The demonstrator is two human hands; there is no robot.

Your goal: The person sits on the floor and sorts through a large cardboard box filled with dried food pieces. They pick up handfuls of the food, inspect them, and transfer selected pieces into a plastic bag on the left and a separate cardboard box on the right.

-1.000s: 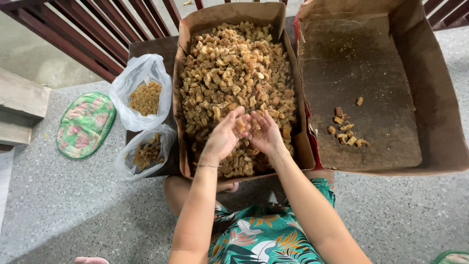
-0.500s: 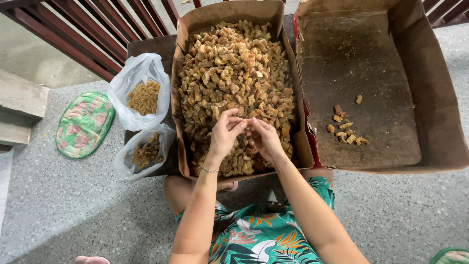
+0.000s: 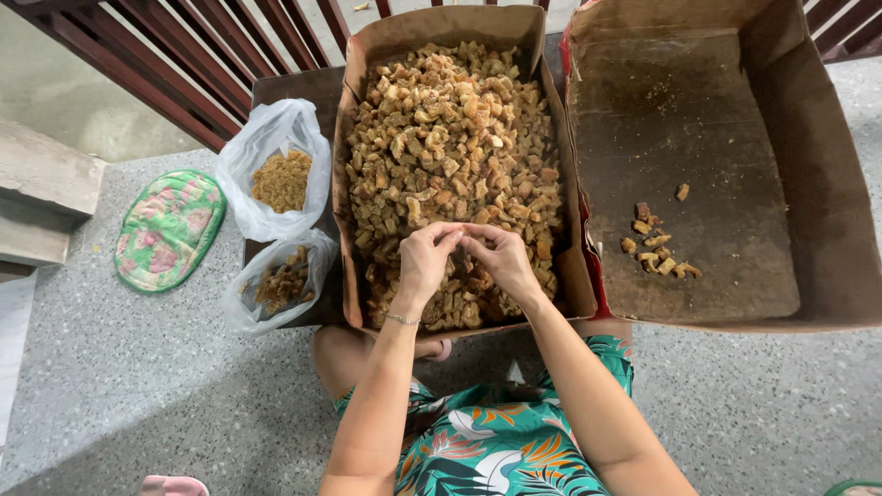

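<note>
A cardboard box (image 3: pixel 347 193) in front of me is heaped with small brown chunks (image 3: pixel 450 138). My left hand (image 3: pixel 425 262) and my right hand (image 3: pixel 503 259) meet over the near part of the heap, fingertips pinched together on one small chunk between them. A thin bracelet sits on my left wrist. To the right lies a larger, nearly bare cardboard box (image 3: pixel 827 184) with several brown pieces (image 3: pixel 657 253) on its floor.
Two clear plastic bags stand left of the full box: the far bag (image 3: pixel 280 170) holds yellowish crumbs, the near bag (image 3: pixel 280 285) darker pieces. A green floral pad (image 3: pixel 168 230) lies on the speckled floor. Dark red railing bars (image 3: pixel 175 64) run behind.
Both hands have drawn slightly up and together over the heap, the fingers now pinched closer on a small piece. The boxes and bags have not moved.
</note>
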